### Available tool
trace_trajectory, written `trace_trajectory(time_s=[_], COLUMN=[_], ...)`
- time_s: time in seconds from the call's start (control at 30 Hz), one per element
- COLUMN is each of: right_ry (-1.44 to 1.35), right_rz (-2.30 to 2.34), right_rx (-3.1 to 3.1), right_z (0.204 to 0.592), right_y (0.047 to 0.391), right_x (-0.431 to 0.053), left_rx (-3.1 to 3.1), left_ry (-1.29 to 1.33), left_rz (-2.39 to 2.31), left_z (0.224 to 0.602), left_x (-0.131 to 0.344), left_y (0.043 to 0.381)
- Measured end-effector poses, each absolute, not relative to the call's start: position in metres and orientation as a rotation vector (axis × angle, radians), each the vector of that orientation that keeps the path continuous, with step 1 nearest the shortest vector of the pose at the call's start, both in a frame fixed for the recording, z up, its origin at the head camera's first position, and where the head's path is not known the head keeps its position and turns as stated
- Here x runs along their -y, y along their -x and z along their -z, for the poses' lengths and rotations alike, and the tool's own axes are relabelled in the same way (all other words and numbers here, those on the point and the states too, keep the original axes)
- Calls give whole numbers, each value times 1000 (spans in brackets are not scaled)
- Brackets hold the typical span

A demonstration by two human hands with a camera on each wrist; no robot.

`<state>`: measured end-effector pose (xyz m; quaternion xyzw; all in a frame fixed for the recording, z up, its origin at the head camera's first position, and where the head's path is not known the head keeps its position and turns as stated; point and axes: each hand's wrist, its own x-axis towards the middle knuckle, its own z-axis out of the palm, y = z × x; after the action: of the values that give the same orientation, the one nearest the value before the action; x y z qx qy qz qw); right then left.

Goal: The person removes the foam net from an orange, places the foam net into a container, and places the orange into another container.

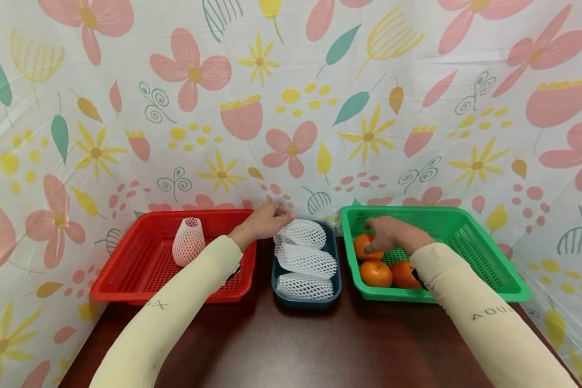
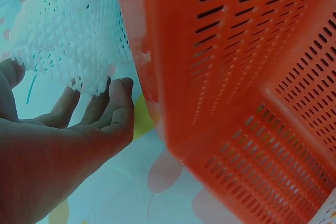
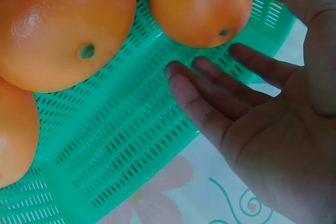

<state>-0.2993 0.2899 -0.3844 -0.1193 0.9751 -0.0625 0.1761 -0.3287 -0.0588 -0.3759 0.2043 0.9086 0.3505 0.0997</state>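
Observation:
White foam fruit nets [image 1: 307,261] lie stacked in a dark blue tray [image 1: 338,269] at the middle of the table. My left hand [image 1: 268,220] is over the far end of the tray. In the left wrist view its loosely bent fingers [image 2: 122,95] reach the edge of a foam net [image 2: 79,30]; I cannot tell how firmly they touch. My right hand [image 1: 393,233] reaches into a green basket [image 1: 485,293]. Its spread fingers [image 3: 210,111] stand close beside an orange [image 3: 202,11], without being closed round it. Other oranges [image 1: 375,274] lie nearby.
On the left, a red basket [image 1: 126,295] holds an upright foam net [image 1: 189,242], whose contents I cannot make out. A flowered cloth [image 1: 291,108] hangs right behind both baskets and the tray. The dark brown table [image 1: 291,350] extends toward me.

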Motion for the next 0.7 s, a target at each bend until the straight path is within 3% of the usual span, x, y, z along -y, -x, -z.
trace_trajectory(time_s=[0.7], right_ry=[382], right_rz=[396], right_rx=[-2967], right_z=[369], right_y=[268], right_x=[-309], left_rx=[-2731], left_ry=[-642], left_rz=[-1021], left_z=[374], left_x=[67], left_y=[326])
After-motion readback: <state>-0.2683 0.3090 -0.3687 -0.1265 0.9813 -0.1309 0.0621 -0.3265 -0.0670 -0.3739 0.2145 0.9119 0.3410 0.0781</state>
